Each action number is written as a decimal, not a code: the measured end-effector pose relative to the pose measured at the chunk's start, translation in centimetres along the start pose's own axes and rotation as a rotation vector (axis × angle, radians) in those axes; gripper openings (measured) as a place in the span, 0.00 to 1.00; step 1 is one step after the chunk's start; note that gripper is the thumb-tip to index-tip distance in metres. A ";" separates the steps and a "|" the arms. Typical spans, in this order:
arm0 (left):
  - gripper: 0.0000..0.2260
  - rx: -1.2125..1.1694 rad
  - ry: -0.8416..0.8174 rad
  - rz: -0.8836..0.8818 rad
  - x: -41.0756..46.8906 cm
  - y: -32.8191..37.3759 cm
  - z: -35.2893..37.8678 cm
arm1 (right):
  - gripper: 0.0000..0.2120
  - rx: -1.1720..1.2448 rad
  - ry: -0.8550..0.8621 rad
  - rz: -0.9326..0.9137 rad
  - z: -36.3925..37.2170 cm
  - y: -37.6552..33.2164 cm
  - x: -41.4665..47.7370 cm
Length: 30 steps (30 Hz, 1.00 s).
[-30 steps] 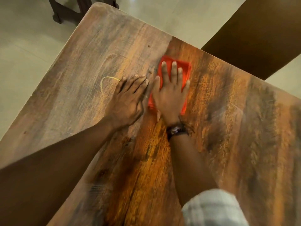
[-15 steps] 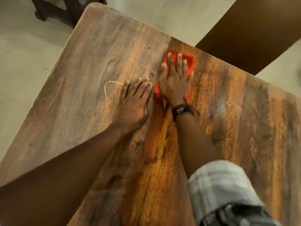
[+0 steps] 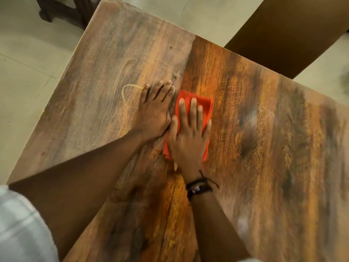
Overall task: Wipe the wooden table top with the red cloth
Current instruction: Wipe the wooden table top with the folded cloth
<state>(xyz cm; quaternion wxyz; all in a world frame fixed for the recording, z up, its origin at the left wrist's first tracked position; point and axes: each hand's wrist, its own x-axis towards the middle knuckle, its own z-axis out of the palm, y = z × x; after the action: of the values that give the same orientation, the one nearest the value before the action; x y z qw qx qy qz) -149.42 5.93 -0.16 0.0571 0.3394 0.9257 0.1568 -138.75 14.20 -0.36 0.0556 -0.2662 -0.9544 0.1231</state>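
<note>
Now right grip [image 3: 188, 140], fingers [image 3: 193, 110] straight, presses the bright red cloth [image 3: 206, 106]; left grip [image 3: 154, 114] lies flat on the table top [image 3: 264, 129].

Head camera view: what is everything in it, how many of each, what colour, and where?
wooden table top: one, streaky brown and orange, fills most of the view.
red cloth: one, red, flat on the table near its middle.
curved mark: one, pale yellow, on the table left of the hands.
furniture legs: a few, dark brown, top left on the floor.
brown panel: one, plain brown, top right beyond the table.
floor: pale tiles, around the table.
wristband: dark, on the right wrist.
sleeve: one, pale, bottom left corner.
left hand: flat on bare wood beside the cloth.
right hand: fingers straight, pressing on the cloth.
</note>
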 end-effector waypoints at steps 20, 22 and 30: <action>0.22 -0.319 0.198 0.003 -0.8 0.0 -1.0 | 0.25 0.009 -0.097 0.076 0.2 -1.3 5.7; 0.19 -0.253 0.235 0.042 -2.7 -0.5 -1.2 | 0.26 -0.012 -0.087 0.078 0.2 -1.6 4.8; 0.23 -0.063 0.095 0.110 -14.5 -6.0 -3.0 | 0.26 0.038 0.002 0.051 0.1 -2.5 -13.4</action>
<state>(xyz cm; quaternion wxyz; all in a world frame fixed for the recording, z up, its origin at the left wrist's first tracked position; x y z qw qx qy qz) -142.67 -8.51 0.69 0.0149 0.3800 0.9020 0.2046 -128.61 5.11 -0.37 0.0585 -0.2894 -0.9448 0.1422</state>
